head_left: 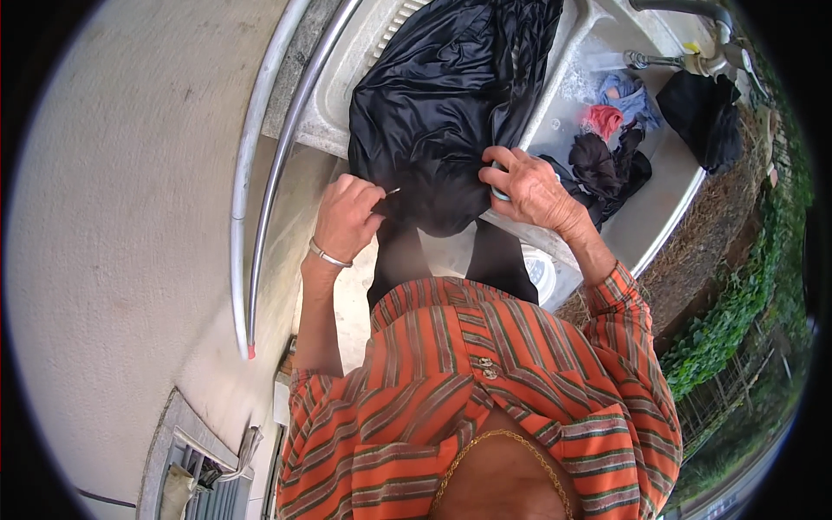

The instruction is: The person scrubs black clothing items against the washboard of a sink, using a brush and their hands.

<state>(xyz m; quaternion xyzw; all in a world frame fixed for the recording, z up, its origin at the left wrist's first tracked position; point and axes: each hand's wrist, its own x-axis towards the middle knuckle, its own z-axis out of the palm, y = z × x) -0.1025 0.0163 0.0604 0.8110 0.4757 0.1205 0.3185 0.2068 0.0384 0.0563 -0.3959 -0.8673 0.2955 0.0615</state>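
A shiny black garment (442, 97) lies spread over the ribbed part of a sink and hangs over its front edge. My left hand (351, 214), with a metal bangle at the wrist, pinches the garment's lower left edge; a small pale tip shows by the fingers. At the garment's right edge, my right hand (530, 188) is closed around a light blue object (499, 192), mostly hidden under the fingers, perhaps a brush. In the basin to the right lie a blue cloth (625, 97), a red cloth (603, 121) and dark wet cloths (601, 166) in sudsy water.
Water runs from a metal tap (705, 64) into the basin (673, 214). Another black cloth (705, 120) hangs over the basin's right rim. Along the wall at left run a grey pipe (248, 156) and a shiny metal pipe (279, 156). A white round container (539, 276) stands below the sink.
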